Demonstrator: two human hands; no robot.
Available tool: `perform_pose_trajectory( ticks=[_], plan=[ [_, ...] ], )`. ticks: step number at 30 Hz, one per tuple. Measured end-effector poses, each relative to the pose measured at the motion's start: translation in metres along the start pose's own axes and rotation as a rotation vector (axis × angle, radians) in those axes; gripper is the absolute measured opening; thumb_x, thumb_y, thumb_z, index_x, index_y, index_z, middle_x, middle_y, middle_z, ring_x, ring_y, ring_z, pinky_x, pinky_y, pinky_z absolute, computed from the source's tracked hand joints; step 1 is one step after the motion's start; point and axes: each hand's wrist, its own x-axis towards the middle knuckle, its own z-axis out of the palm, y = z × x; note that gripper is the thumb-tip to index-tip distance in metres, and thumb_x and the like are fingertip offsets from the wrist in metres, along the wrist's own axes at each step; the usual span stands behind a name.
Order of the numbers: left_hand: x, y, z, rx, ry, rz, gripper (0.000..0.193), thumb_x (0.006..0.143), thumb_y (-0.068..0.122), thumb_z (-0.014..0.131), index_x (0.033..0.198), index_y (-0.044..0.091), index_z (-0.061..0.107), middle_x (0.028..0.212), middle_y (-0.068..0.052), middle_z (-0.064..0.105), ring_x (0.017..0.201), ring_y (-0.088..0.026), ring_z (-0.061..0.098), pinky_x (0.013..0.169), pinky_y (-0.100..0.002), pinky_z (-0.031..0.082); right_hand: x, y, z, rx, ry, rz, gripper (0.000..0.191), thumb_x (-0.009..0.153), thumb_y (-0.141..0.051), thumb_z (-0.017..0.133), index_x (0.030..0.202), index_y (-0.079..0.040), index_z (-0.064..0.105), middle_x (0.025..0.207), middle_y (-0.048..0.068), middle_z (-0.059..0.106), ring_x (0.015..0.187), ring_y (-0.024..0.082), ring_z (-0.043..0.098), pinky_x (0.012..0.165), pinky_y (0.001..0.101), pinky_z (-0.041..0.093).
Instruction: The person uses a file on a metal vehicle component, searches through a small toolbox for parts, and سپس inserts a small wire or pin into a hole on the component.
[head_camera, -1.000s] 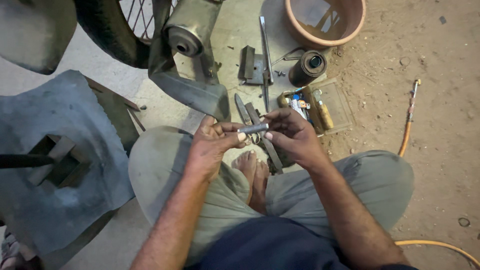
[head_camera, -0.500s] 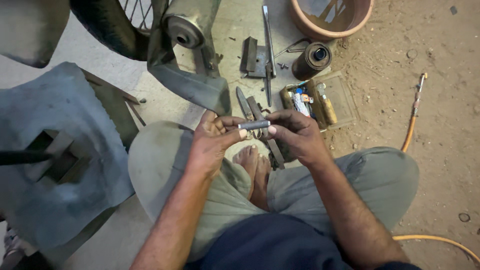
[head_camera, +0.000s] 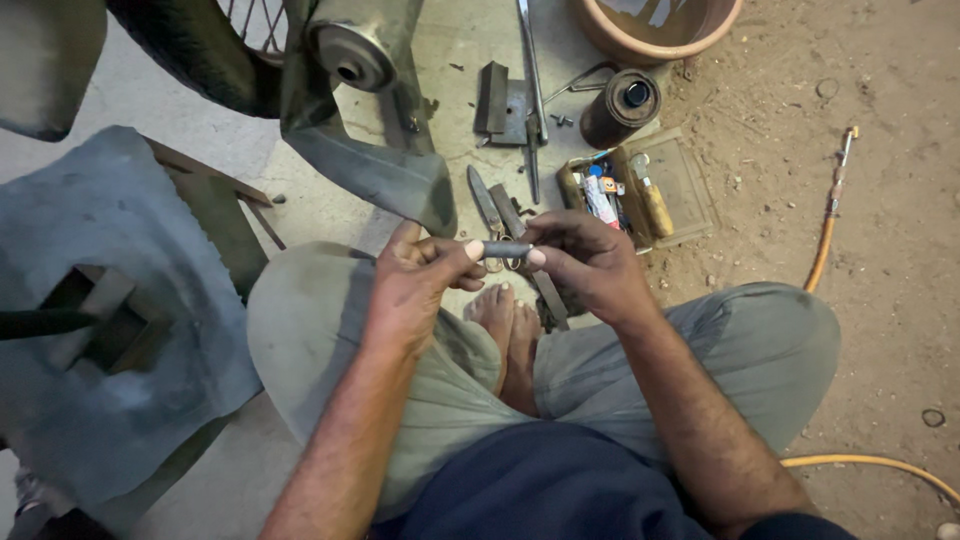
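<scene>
- Head view looks down on a person sitting cross-legged on the ground, knees in grey-green trousers spread left and right, bare feet tucked between them.
- Just above the feet, the left hand and the right hand meet around a small grey cylindrical piece lying level between them.
- Left hand is closed on the left end of the piece, thumb along its top; right hand pinches the right end between thumb and fingers. Both grip it clear of the ground.
- At the near right, a yellow hose curves over the dirt.
- On the left, a sheet of grey rubber drapes over a low dark stand.
- Just beyond the hands, flat metal tools lie on the concrete, one running on under the right hand.
- Right of them, an open clear plastic box holds tubes and a yellow-handled tool.
- Farther off, a dark roll lies on its side beside a metal block and a long thin rod.
- At the far left, a strip of inner tube hangs from a round metal part next to a spoked tyre.
- At the far right, a terracotta-coloured basin sits at the edge of the sandy ground, with a second length of hose ending in a metal nozzle to its right.
</scene>
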Motion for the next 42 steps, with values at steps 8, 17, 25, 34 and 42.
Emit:
perform_pose_trajectory(
  ticks=[8, 17, 25, 34, 42],
  plan=[
    [-0.001, 0.003, -0.001, 0.079, 0.022, -0.017, 0.036, 0.083, 0.006, 0.080, 0.111, -0.001, 0.058, 0.079, -0.013, 0.072, 0.064, -0.017, 0.070, 0.056, -0.029, 0.058, -0.001, -0.013, 0.015, -0.353, -0.086, -0.084, 0.037, 0.089, -0.008, 0.079, 0.125, -0.002, 0.070, 0.116, 0.007, 0.071, 0.107, 0.014, 0.066, 0.092, 0.0287, 0.053],
    [0.004, 0.016, -0.002, 0.291, 0.002, -0.060, 0.042, 0.087, 0.010, 0.074, 0.125, 0.001, 0.059, 0.084, -0.013, 0.071, 0.066, -0.018, 0.070, 0.058, -0.030, 0.057, 0.007, 0.006, 0.035, -0.314, -0.034, -0.023, 0.026, 0.098, -0.019, 0.072, 0.120, -0.004, 0.072, 0.102, 0.005, 0.075, 0.092, 0.010, 0.068, 0.083, 0.0278, 0.057],
    [0.008, 0.013, 0.005, 0.132, 0.035, -0.169, 0.040, 0.093, 0.020, 0.066, 0.126, 0.000, 0.054, 0.112, -0.019, 0.068, 0.095, -0.025, 0.067, 0.080, -0.036, 0.054, 0.041, -0.009, -0.087, -0.545, 0.283, -0.016, 0.036, 0.095, -0.019, 0.077, 0.128, -0.005, 0.070, 0.115, 0.005, 0.076, 0.103, 0.010, 0.071, 0.090, 0.0274, 0.056],
    [0.006, -0.030, 0.025, -0.043, 0.076, -0.350, 0.048, 0.084, 0.019, 0.066, 0.130, 0.012, 0.051, 0.116, -0.014, 0.065, 0.097, -0.025, 0.064, 0.077, -0.040, 0.052, 0.037, 0.014, -0.173, -0.172, 0.474, 0.139, 0.020, 0.093, -0.009, 0.069, 0.112, -0.002, 0.069, 0.095, 0.009, 0.078, 0.076, 0.013, 0.070, 0.067, 0.0263, 0.056],
    [0.013, -0.053, 0.024, -0.041, 0.064, -0.364, 0.029, 0.089, 0.015, 0.069, 0.114, 0.005, 0.057, 0.100, -0.009, 0.069, 0.086, -0.020, 0.065, 0.069, -0.037, 0.053, 0.028, 0.018, -0.149, -0.378, 0.489, 0.251, 0.023, 0.088, -0.012, 0.076, 0.109, -0.003, 0.072, 0.086, 0.004, 0.071, 0.071, 0.012, 0.064, 0.058, 0.0281, 0.050]
  ],
)
